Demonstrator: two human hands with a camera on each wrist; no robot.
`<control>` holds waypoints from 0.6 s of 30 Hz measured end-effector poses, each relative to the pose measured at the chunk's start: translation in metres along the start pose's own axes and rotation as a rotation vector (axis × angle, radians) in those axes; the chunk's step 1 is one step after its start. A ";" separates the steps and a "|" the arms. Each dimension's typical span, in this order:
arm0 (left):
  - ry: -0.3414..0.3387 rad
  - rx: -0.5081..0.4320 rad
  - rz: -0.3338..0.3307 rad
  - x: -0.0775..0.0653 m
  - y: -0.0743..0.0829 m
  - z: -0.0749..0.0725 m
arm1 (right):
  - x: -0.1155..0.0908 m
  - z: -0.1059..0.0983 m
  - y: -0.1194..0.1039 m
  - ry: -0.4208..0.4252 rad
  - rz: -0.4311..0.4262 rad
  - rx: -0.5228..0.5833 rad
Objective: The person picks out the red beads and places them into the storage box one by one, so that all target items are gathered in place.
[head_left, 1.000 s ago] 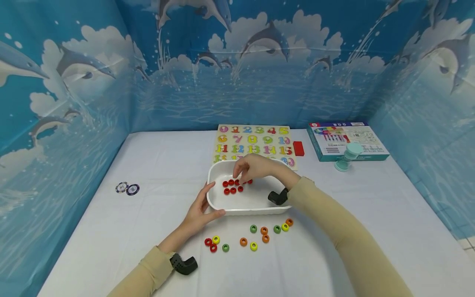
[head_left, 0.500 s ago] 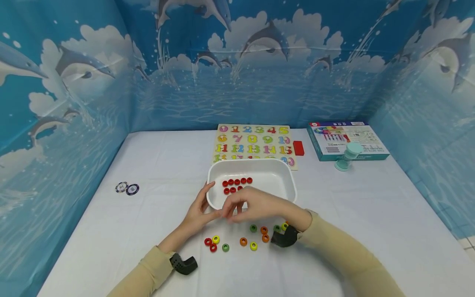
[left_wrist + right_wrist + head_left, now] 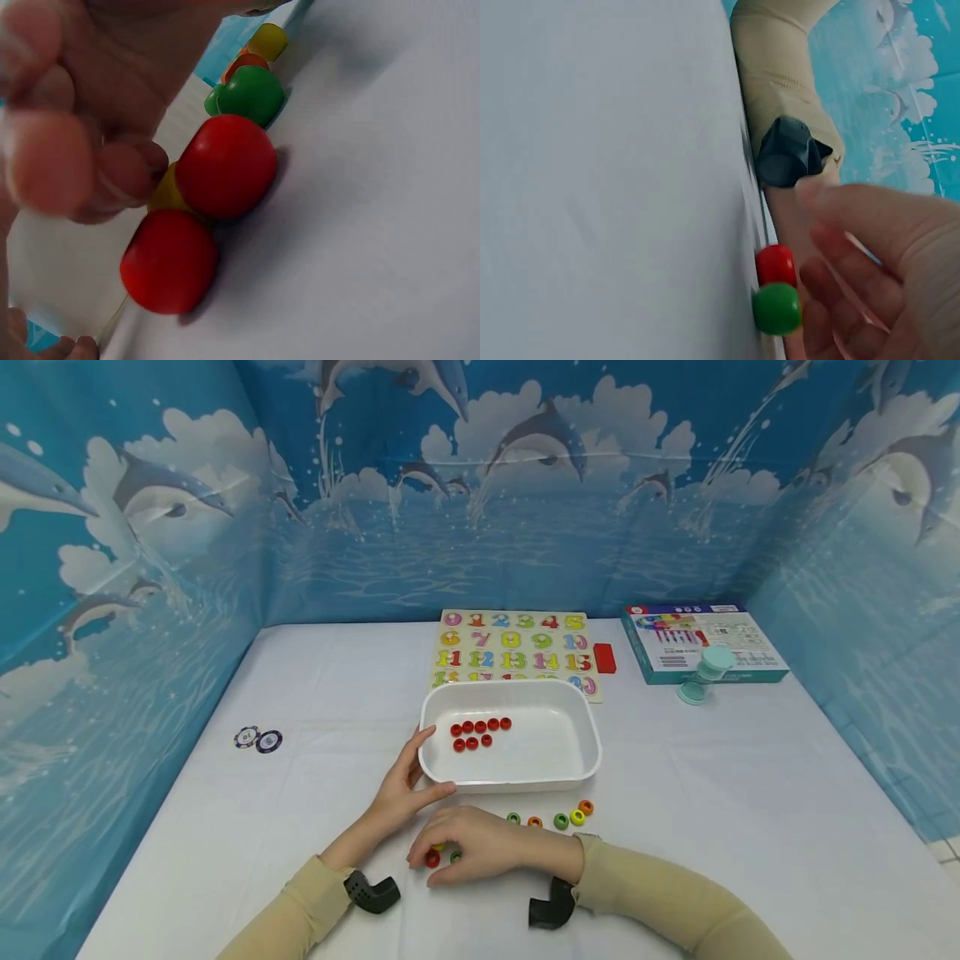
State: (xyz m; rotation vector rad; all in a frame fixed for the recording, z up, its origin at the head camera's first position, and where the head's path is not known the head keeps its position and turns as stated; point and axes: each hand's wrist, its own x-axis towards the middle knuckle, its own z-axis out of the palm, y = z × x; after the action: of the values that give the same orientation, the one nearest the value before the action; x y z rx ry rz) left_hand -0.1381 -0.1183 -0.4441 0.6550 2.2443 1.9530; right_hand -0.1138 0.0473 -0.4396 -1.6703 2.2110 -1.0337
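Note:
In the head view my left hand (image 3: 397, 793) grips the near left corner of a white tray (image 3: 555, 739), thumb along the front wall and fingers along the left side. Several red beads (image 3: 481, 727) lie inside in two rows. My right hand (image 3: 472, 843) hovers low over loose beads in front of the tray, fingers bent loosely and partly hiding them. A red bead (image 3: 225, 166) and a second one sit close by its fingertips in the left wrist view, apart from them. A green bead (image 3: 776, 309) shows beside the right hand's fingers in the right wrist view.
More green, orange and yellow beads (image 3: 577, 817) lie in front of the tray. Behind it are a number puzzle board (image 3: 512, 642) and a red block (image 3: 604, 658). A box (image 3: 705, 643) and a mint-green hourglass-shaped object (image 3: 705, 675) stand right; two chips (image 3: 258, 740) lie left.
My right hand has come out of the tray, towards the front and left, down to the loose beads. The left hand stays at the tray's corner, and the red beads inside keep their rows.

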 end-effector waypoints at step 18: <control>0.018 0.036 -0.013 0.003 -0.027 -0.002 | -0.004 -0.002 0.010 -0.026 0.111 -0.175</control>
State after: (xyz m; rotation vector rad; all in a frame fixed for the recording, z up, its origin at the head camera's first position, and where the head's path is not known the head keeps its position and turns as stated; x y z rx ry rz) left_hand -0.1486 -0.1216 -0.4692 0.6279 2.2941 1.9244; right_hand -0.1209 0.0530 -0.4456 -1.5949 2.4076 -0.8080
